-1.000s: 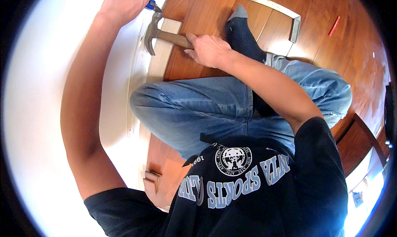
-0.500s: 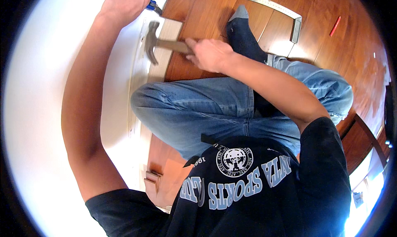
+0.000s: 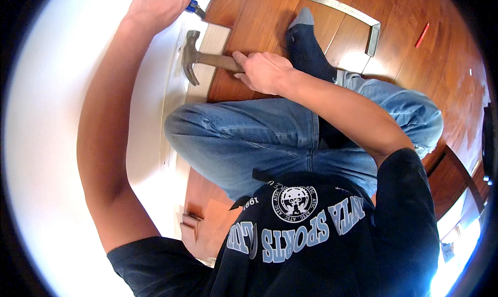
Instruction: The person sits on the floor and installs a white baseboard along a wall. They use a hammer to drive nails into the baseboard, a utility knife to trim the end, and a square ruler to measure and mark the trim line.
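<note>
My left hand [image 3: 155, 6] is closed on a blue-handled tool [image 3: 195, 7] at the top of the white wall [image 3: 57, 126], its dark metal end near the wall's foot. My right hand [image 3: 262, 71] grips the wooden handle of a claw hammer [image 3: 192, 56], whose metal head is over the pale strip [image 3: 212, 45] along the wall, a little below the blue-handled tool and apart from it. The floor [image 3: 238, 17] beside the strip is reddish-brown wood.
My crossed legs in jeans [image 3: 228, 131] and a socked foot [image 3: 308, 43] lie on the floor. A metal square [image 3: 327, 6] lies beyond the foot, a red pencil [image 3: 422, 35] to the right. Short board pieces [image 3: 190, 226] are stacked at lower left by the wall.
The hammer and my right hand have moved down, away from the blue-handled tool that the head was close to a second ago. My left hand has stayed in place.
</note>
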Action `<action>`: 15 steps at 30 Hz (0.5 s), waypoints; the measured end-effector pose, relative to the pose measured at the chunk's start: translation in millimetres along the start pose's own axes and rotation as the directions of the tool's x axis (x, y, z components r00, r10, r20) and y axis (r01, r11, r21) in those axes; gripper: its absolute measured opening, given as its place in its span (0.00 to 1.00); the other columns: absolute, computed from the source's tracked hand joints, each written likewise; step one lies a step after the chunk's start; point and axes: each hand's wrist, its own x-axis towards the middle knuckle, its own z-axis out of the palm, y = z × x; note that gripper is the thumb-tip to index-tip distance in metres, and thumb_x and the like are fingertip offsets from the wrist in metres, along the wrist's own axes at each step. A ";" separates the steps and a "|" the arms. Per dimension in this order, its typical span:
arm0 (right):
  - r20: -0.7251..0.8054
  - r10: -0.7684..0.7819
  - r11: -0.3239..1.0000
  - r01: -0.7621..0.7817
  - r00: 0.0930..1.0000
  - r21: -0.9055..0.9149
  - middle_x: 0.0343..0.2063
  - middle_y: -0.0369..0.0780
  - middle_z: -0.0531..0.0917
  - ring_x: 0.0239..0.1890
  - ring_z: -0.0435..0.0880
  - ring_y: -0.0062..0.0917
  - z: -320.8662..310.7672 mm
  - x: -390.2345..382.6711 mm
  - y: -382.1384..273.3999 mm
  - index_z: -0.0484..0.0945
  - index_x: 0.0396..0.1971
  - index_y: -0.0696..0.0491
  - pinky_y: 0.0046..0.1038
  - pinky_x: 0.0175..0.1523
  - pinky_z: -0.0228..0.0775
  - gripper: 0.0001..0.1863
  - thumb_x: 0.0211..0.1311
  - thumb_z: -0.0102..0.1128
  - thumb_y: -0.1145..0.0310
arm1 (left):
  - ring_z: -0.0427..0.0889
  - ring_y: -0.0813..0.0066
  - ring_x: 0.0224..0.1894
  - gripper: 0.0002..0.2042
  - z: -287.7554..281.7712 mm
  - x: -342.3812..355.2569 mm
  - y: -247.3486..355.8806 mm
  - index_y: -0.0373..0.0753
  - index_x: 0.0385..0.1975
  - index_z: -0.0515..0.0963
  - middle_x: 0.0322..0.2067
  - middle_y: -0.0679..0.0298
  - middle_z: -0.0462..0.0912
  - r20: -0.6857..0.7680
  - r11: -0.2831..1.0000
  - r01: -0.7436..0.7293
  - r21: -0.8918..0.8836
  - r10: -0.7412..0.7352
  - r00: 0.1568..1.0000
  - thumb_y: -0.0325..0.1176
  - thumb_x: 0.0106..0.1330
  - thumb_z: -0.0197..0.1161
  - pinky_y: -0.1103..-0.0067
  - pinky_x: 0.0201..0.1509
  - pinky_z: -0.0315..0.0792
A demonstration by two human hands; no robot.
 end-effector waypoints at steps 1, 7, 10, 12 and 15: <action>0.020 -0.011 1.000 0.011 1.000 -0.018 0.37 0.57 0.86 0.42 0.86 0.55 -2.4 -0.5 0.0 0.69 0.58 0.56 0.50 0.49 0.80 0.23 0.74 0.54 0.55 | 0.75 0.64 0.48 0.12 -0.6 -0.9 0.1 0.41 0.31 0.85 0.38 0.62 0.82 0.010 1.000 0.000 0.004 0.000 1.000 0.35 0.67 0.54 0.69 0.55 0.67; -0.012 0.028 0.999 -0.028 1.000 0.033 0.37 0.58 0.86 0.44 0.86 0.55 1.4 2.8 -2.9 0.69 0.58 0.58 0.50 0.50 0.79 0.24 0.74 0.54 0.55 | 0.75 0.64 0.49 0.12 -0.4 3.7 -3.5 0.40 0.31 0.85 0.38 0.61 0.82 -0.018 1.000 0.001 -0.028 -0.002 1.000 0.35 0.67 0.54 0.69 0.55 0.67; 0.001 0.044 0.999 -0.044 0.999 0.015 0.38 0.58 0.86 0.44 0.86 0.55 -2.9 5.3 -1.7 0.69 0.59 0.57 0.50 0.51 0.79 0.24 0.75 0.54 0.55 | 0.75 0.64 0.49 0.12 1.7 -1.9 -2.0 0.40 0.31 0.85 0.38 0.61 0.82 -0.013 0.999 0.003 -0.035 -0.004 1.000 0.35 0.67 0.54 0.69 0.55 0.67; -0.016 0.058 0.998 -0.057 0.998 0.031 0.38 0.57 0.86 0.44 0.86 0.55 -3.9 7.3 -0.3 0.68 0.61 0.57 0.50 0.50 0.80 0.25 0.75 0.54 0.55 | 0.75 0.64 0.49 0.12 1.0 1.1 -2.0 0.40 0.31 0.85 0.38 0.61 0.82 -0.028 0.999 0.008 -0.033 -0.009 1.000 0.35 0.67 0.54 0.70 0.55 0.67; -0.008 0.023 1.000 -0.023 1.000 0.006 0.38 0.57 0.86 0.45 0.86 0.54 -4.3 2.3 -1.9 0.68 0.61 0.57 0.50 0.50 0.80 0.26 0.74 0.54 0.54 | 0.75 0.64 0.48 0.12 0.8 4.0 -1.8 0.40 0.31 0.85 0.38 0.61 0.82 -0.017 1.000 0.012 -0.026 -0.012 1.000 0.35 0.67 0.54 0.70 0.55 0.67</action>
